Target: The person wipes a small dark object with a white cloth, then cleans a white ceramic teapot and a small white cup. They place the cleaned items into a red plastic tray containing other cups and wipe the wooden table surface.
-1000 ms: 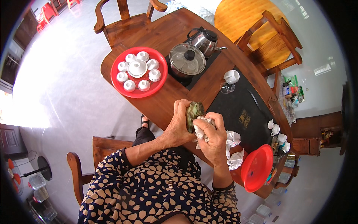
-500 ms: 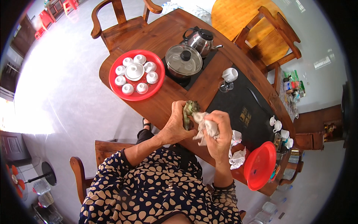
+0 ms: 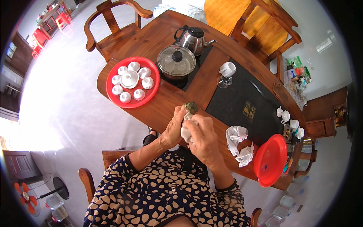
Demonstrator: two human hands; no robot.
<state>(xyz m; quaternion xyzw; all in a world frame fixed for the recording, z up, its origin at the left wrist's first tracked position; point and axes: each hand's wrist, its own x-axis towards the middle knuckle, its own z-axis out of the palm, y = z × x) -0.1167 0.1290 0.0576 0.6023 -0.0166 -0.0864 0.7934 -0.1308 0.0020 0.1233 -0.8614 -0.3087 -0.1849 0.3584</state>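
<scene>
My left hand [image 3: 174,128] is closed round a small green-brown carved-looking figurine [image 3: 191,107]; only its mottled top shows above my fingers. In my right hand [image 3: 204,138] is a bunched off-white cloth [image 3: 187,132], pressed against the figurine below its top. Both hands meet just in front of the near table edge. Right of them, two crumpled white cloths [image 3: 236,136] lie on the table beside a tilted red basin [image 3: 270,160]. To the left sits a red round tray [image 3: 110,94] bearing a white lidded bowl [image 3: 129,79] ringed by several upturned white cups [image 3: 125,97].
A glass-lidded pot [image 3: 176,62] and a steel kettle [image 3: 193,41] stand at the table's middle. On the black tea board [image 3: 230,102] are a white pitcher [image 3: 227,69] and a glass cup [image 3: 224,82]. Small white teaware [image 3: 285,116] lines the right end. Wooden chairs [image 3: 113,34] surround the table.
My right hand with the cloth has moved left, close against my left hand. The cloth now covers more of the figurine. The whole view has shifted slightly.
</scene>
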